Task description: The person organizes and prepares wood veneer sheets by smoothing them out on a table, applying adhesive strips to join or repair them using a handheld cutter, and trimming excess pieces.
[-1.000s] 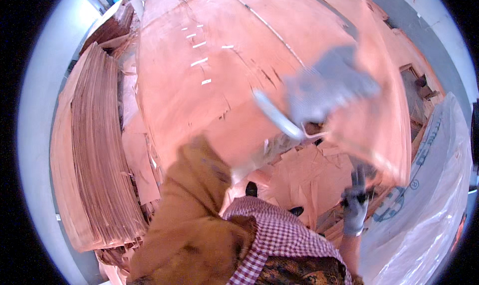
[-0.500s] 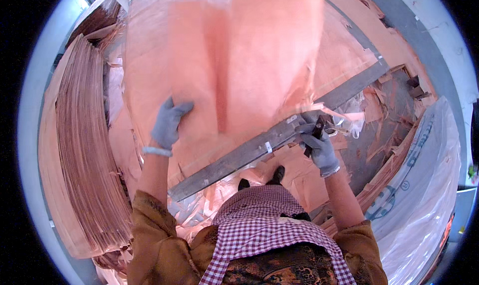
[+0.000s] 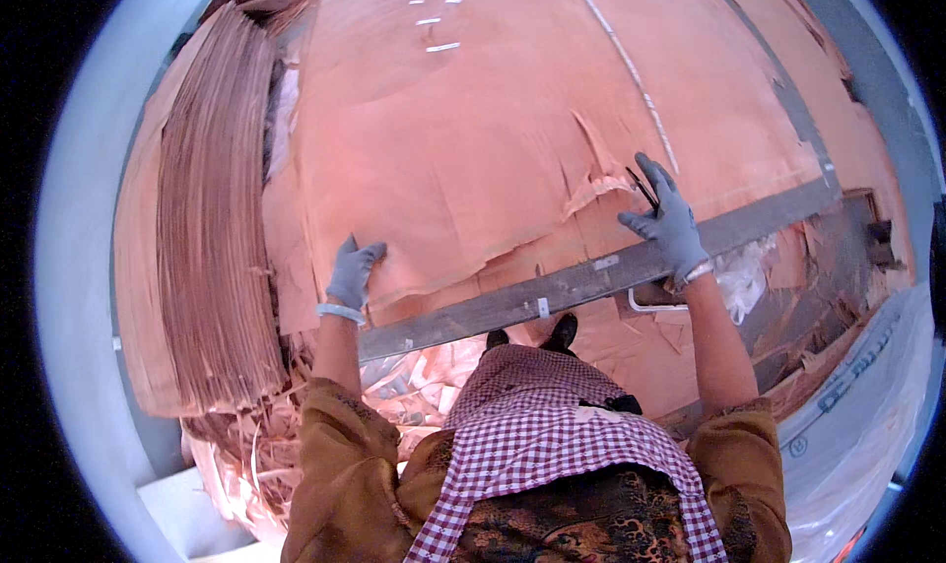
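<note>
A wide, thin pinkish-tan wood veneer sheet (image 3: 443,169) lies spread over the stack in front of me. Its near edge is ragged, with a torn, curled flap (image 3: 596,184) toward the right. My left hand (image 3: 353,275), in a grey glove, rests on the sheet's near left corner, thumb and fingers apart. Close to the torn flap, my gloved right hand (image 3: 672,230) holds a slim dark tool (image 3: 645,189) between thumb and fingers; its exact kind is unclear. A dark straight bar (image 3: 473,319) runs along the stack's near side, below both hands.
A tall pile of veneer sheets (image 3: 212,218) stands at the left. Veneer scraps (image 3: 424,376) litter the floor by my shoes (image 3: 562,334). Plastic-wrapped material (image 3: 867,405) is at the right. A whitish strip (image 3: 631,70) lies across the far part of the sheet.
The raised, blurred veneer now lies flat over the stack. My right hand has moved up and right from the bar to the torn flap, still with the dark tool. The view has shifted.
</note>
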`<state>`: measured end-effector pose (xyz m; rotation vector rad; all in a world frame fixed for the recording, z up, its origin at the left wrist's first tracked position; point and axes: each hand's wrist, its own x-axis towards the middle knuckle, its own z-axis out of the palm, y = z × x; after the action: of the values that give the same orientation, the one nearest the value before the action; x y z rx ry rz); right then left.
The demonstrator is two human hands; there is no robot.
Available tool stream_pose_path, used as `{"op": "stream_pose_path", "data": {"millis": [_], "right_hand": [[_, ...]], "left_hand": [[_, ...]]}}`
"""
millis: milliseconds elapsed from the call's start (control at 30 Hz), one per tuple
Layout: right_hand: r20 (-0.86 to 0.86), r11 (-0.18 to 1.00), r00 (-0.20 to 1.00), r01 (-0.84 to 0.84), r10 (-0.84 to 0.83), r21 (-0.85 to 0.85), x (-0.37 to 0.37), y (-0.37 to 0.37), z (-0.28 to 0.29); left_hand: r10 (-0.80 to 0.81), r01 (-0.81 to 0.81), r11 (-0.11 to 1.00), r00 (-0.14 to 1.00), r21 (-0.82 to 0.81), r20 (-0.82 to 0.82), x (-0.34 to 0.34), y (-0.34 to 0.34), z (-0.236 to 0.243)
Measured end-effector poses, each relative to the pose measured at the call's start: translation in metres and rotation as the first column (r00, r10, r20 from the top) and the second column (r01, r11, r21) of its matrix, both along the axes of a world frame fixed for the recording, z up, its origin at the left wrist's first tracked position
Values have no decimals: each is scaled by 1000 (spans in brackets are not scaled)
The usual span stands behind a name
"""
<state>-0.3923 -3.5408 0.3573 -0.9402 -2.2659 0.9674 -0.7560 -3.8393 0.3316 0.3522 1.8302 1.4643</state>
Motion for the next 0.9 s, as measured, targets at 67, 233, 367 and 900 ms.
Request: {"op": "stream_pose_path", "data": {"millis": [67,233,367,900], "right_hand": [[100,1000,995,-13,12,7,-18,12,-10],[161,987,982,75,-97,142,1,69,-34],[38,907,991,100,-127,410,37,127,49],[471,926,859,8,-199,377,116,91,-8]], "left_hand": [[38,-38,999,999,-9,-34,1,-5,-2],[110,-108,993,993,43,-50,-1,12,2],[33,-55,973,995,224,99,-7,40,39],[67,-74,997,975,-22,-212,63,53,-15]]}}
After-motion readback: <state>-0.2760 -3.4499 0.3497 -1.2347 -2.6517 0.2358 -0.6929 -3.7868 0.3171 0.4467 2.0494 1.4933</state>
